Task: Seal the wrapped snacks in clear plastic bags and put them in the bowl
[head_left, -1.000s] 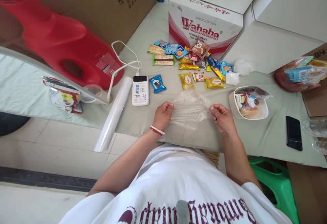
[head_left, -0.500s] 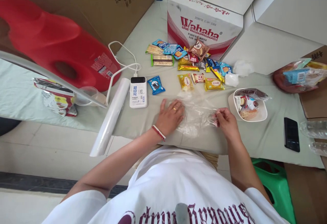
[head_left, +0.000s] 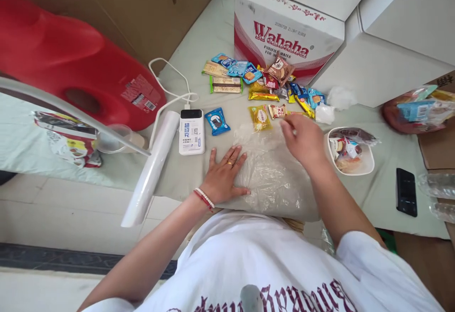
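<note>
Thin clear plastic, a sheet or a bag, lies spread and wrinkled on the cloth in front of me. My left hand rests flat with fingers spread, at the plastic's left edge. Over its far right part is my right hand, its fingers curled in; whatever is between them is hidden. Just beyond that hand are a small white-and-red snack packet and a partly covered yellow packet. Another yellow packet lies at the plastic's far edge. A blue packet sits further left.
Several snack packets are piled before a Wahaha carton. On the left are a white power bank, a plastic roll and a red jug. A white bowl and a phone lie on the right.
The plastic has gone from bunched to spread wider towards me. My right hand has moved up and away from me; my left hand has shifted slightly left and nearer, fingers spreading.
</note>
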`<state>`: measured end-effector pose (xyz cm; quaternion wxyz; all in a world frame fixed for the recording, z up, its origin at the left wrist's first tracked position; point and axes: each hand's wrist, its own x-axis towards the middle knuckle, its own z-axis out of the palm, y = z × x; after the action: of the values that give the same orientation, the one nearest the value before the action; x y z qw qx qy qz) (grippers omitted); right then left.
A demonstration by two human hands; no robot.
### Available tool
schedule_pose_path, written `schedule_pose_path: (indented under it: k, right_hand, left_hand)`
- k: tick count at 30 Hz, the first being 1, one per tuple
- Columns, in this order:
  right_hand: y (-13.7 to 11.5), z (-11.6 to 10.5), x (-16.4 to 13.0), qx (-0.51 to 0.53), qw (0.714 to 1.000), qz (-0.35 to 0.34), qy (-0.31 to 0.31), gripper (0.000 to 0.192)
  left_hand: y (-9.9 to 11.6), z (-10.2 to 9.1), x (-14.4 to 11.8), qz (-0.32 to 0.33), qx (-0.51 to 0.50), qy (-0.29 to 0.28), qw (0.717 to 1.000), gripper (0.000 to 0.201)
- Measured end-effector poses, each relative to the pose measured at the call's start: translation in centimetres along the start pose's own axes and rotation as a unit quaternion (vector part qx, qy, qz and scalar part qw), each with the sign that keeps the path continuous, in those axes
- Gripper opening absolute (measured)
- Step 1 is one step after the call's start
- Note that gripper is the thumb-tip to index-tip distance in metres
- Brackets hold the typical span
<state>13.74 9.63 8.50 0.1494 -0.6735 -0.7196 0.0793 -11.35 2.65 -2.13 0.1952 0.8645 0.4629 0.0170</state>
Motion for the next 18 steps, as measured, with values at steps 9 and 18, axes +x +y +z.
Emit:
schedule_pose_path:
  k: [9,18]
  right_hand:
    - [-1.1,5.5,9.5,-0.086,0.994,0.005,-0.064,0.042]
    - [1.9,-1.9,-3.4,0.076,0.953,-0.279,-0.088,0.046]
  left_hand:
    - [-0.3,0.1,0.0,-0.009,-0.008,-0.011,1.0,0.113]
    - [-0.6,-0.5,0.6,-0.007,-0.014,-0.034,0.999,0.123]
